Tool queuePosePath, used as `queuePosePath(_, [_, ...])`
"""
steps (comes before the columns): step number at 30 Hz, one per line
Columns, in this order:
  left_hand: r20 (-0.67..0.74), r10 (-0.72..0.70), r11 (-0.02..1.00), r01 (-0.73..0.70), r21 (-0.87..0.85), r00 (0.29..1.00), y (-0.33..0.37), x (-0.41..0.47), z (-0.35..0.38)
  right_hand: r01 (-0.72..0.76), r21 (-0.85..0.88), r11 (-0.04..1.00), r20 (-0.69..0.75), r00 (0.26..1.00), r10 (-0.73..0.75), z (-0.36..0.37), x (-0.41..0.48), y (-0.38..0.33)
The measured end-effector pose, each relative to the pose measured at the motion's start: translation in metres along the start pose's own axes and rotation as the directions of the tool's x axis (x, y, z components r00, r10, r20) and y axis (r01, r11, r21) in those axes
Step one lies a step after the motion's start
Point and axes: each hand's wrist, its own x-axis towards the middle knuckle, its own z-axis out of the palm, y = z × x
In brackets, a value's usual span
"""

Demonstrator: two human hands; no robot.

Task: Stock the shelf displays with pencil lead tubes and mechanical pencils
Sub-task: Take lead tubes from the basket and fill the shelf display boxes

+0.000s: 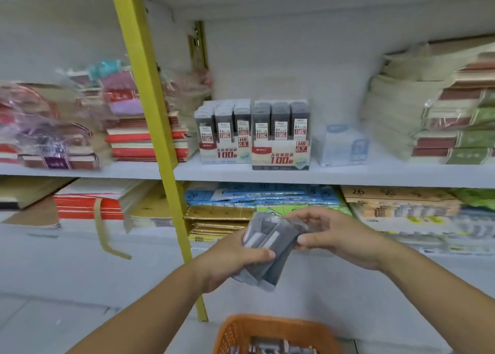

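Pencil lead tubes (270,249) are fanned below the stocked shelf. The left hand (235,260) grips the bundle and the right hand (340,238) pinches its upper end. Check each label first, then slot it into the matching HB 0.5 display box (223,150) or HB 0.7 display box (281,156).

Two bare forearms (150,308) and hands, no clothing on them.
The left hand (235,257) and right hand (340,238) are uncovered; both thumbs show short, plain fingernails (301,238).
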Motion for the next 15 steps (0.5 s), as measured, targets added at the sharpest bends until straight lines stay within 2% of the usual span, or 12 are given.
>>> queuePosePath(3, [-0.073, -0.016, 0.996, 0.01, -0.09, 0.997, 0.0, 0.002, -0.006, 0.066, 0.172, 0.983, -0.109, 0.993, -0.047, 0.003, 0.004, 0.001])
queuePosePath(7, [-0.15, -0.01, 0.982, -0.018, -0.188, 0.989, 0.0, 0.006, -0.008, 0.155, 0.095, 0.983, -0.29, 0.949, -0.122, 0.011, 0.009, -0.002])
queuePosePath(10, [-0.19, 0.011, 0.954, -0.068, -0.292, 0.982, 0.002, 0.006, -0.011, 0.167, 0.056, 0.984, -0.324, 0.936, -0.14, 0.01, 0.009, -0.007])
queuePosePath(15, [-0.232, 0.043, 0.903, -0.137, -0.406, 0.972, 0.002, 0.005, -0.012, 0.15, 0.006, 0.989, -0.261, 0.955, -0.143, 0.019, 0.013, -0.006])
